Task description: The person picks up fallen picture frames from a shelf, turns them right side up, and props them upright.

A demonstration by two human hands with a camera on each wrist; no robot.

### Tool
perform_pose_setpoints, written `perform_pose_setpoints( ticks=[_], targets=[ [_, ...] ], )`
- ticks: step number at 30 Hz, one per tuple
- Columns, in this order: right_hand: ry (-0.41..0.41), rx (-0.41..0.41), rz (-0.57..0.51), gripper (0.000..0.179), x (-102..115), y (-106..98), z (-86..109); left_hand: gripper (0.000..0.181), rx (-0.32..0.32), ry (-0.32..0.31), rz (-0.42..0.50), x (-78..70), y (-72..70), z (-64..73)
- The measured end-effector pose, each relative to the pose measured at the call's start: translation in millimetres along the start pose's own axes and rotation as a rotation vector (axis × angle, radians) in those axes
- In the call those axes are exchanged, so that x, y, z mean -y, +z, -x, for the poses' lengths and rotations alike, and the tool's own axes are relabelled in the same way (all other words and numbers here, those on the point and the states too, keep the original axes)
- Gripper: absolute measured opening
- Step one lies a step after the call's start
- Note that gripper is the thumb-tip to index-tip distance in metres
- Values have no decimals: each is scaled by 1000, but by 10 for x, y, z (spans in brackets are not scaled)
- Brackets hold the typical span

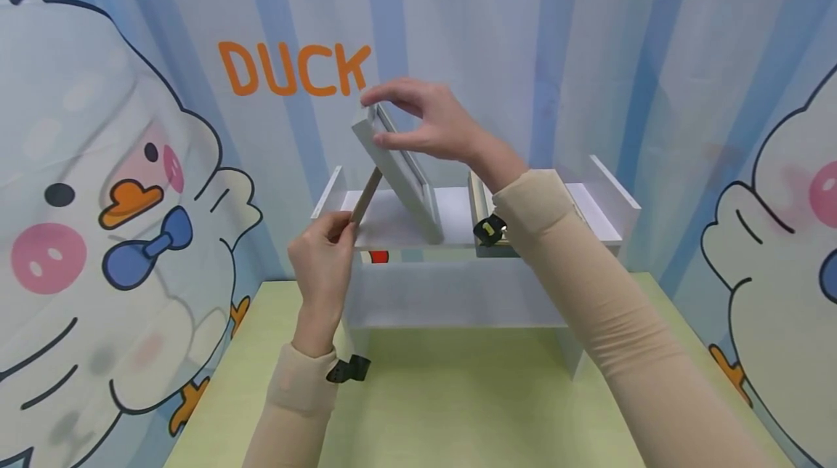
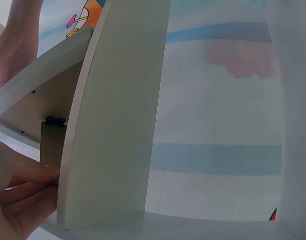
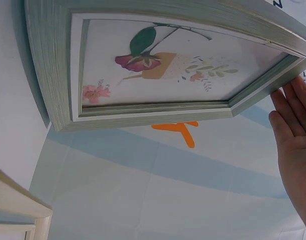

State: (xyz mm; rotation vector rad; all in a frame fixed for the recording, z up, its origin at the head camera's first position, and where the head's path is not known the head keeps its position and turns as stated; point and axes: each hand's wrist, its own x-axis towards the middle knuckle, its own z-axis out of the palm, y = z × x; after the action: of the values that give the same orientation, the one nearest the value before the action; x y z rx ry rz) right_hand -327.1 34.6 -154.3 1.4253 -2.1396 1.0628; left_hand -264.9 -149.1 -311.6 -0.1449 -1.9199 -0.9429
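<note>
A whitish-grey picture frame (image 1: pixel 402 181) leans back on the left part of a white shelf (image 1: pixel 451 199). Behind its glass, the right wrist view shows a flower picture (image 3: pixel 158 65) with a dark red rose. My right hand (image 1: pixel 438 119) grips the frame's upper edge, thumb on one side and fingers over the top. The frame's brown support leg (image 1: pixel 368 195) is swung out from the back; my left hand (image 1: pixel 320 253) pinches its lower end. In the left wrist view, a dark hinge (image 2: pixel 55 121) joins leg and backing, and the shelf's board hides part of both.
A second, cream frame (image 1: pixel 480 199) stands on the shelf's right half, partly behind my right forearm. Low side panels (image 1: pixel 611 195) bound the shelf, which rests on a pale green table (image 1: pixel 458 402). A duck-printed curtain (image 1: pixel 458 32) hangs close behind.
</note>
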Motion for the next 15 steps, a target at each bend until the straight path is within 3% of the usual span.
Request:
perform_pose_setpoints(
  ticks=[5,15],
  targets=[
    [-28,-3,-14,46,-121,24,-31,9,-3,15,-19,10,5,-2],
    [-29,-14,-43,47,-120,31,-41,10,2,-5,7,0,4,-18]
  ],
)
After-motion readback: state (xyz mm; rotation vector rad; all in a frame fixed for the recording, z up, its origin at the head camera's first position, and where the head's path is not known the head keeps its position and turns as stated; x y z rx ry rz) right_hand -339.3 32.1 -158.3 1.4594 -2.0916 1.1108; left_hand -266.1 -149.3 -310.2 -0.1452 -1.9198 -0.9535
